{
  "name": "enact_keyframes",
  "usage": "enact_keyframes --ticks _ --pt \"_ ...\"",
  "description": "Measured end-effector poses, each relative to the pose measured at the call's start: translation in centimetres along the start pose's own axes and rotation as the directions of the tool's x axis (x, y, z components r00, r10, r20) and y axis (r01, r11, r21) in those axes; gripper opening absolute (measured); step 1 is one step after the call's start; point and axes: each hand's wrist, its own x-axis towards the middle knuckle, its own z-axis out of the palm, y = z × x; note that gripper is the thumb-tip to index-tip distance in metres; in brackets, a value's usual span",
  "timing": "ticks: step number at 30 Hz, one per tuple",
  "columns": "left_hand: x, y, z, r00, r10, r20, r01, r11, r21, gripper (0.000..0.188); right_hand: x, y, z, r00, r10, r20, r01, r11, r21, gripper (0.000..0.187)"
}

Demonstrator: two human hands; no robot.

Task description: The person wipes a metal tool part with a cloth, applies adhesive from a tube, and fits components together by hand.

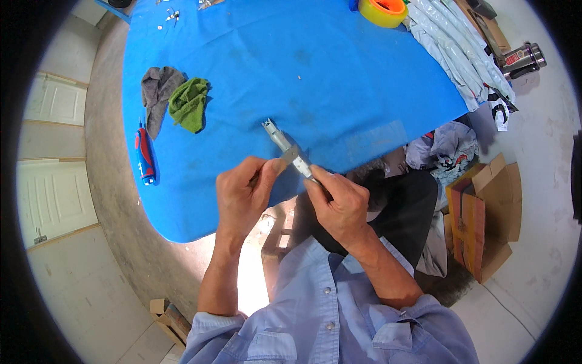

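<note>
A narrow silver metal part (276,134) with a forked far tip slants over the near part of the blue-covered table (254,73). My right hand (341,203) is closed round its near end, thumb and fingers pinching it. Thumb and bent forefinger of my left hand (240,187) pinch a small dull grey piece (291,152) that lies across the metal part's middle. Whether that piece is loose or belongs to the part, I cannot tell. Left of my hands lie a green cloth (189,104), a grey cloth (161,88) and a red and blue screwdriver (143,155).
A yellow tape roll (383,12) and white plastic bags (447,45) lie at the far right of the table. Small metal bits (172,15) sit at the far left. An open cardboard box (479,212) stands to my right, with a steel flask (524,59) beyond.
</note>
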Motion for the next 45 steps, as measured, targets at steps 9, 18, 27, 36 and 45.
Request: enact_keyframes --ticks 9,18,27,36,45 --pt "-0.17 -0.3 0.26 0.999 -0.029 -0.04 0.027 0.998 -0.054 0.023 0.05 -0.14 -0.11 1.0 0.015 0.025 -0.015 1.0 0.006 0.022" --pt "-0.03 -0.1 0.1 1.0 0.016 -0.014 -0.016 1.0 0.001 0.018 0.1 -0.03 -0.07 1.0 0.01 0.023 -0.011 1.0 0.006 0.023" --pt "0.04 0.04 0.1 0.999 0.033 -0.01 -0.033 0.999 0.01 0.019 0.16 -0.15 -0.03 1.0 0.015 0.009 -0.015 1.0 0.019 0.022" --pt "-0.15 -0.18 0.27 0.999 -0.006 -0.046 0.005 1.0 -0.018 0.02 0.12 -0.21 -0.14 1.0 0.022 0.019 -0.022 1.0 0.012 0.022" --pt "-0.27 -0.51 0.41 0.998 0.045 -0.053 -0.046 0.999 -0.016 0.021 0.16 -0.18 -0.08 0.999 0.026 0.018 -0.026 1.0 0.017 0.022"
